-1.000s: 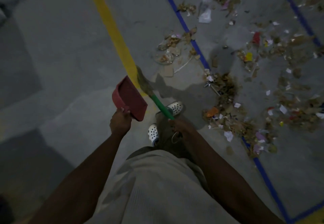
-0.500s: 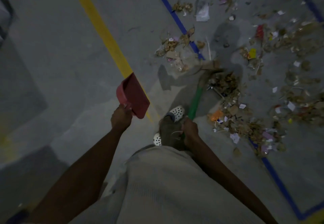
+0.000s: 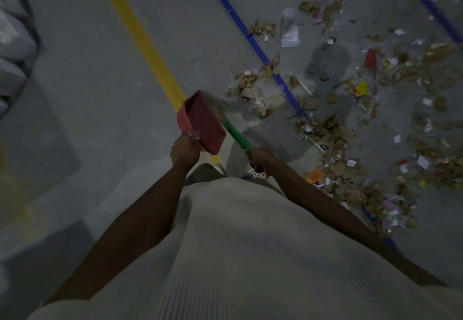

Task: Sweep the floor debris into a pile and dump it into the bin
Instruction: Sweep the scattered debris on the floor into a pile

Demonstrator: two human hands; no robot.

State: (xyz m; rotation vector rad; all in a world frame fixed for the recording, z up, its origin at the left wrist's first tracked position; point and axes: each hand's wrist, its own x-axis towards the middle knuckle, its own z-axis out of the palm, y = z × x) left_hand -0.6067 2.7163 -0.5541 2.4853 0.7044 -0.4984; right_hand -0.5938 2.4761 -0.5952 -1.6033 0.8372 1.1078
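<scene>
the red dustpan (image 3: 203,124) is held up, tilted, left of the blue line (image 3: 260,51). the green-handled broom (image 3: 235,133) is just beside it, its bristles blurred. paper and brown debris (image 3: 325,131) lies scattered across and right of that line.

One wide-angle camera, worn on the head, is looking forward and steeply down. The pale shirt (image 3: 238,244) is filling the near lower frame; the left hand (image 3: 184,149) and right hand (image 3: 260,156) are sitting mid-frame, the grey floor (image 3: 100,94) lying farther below.
</scene>
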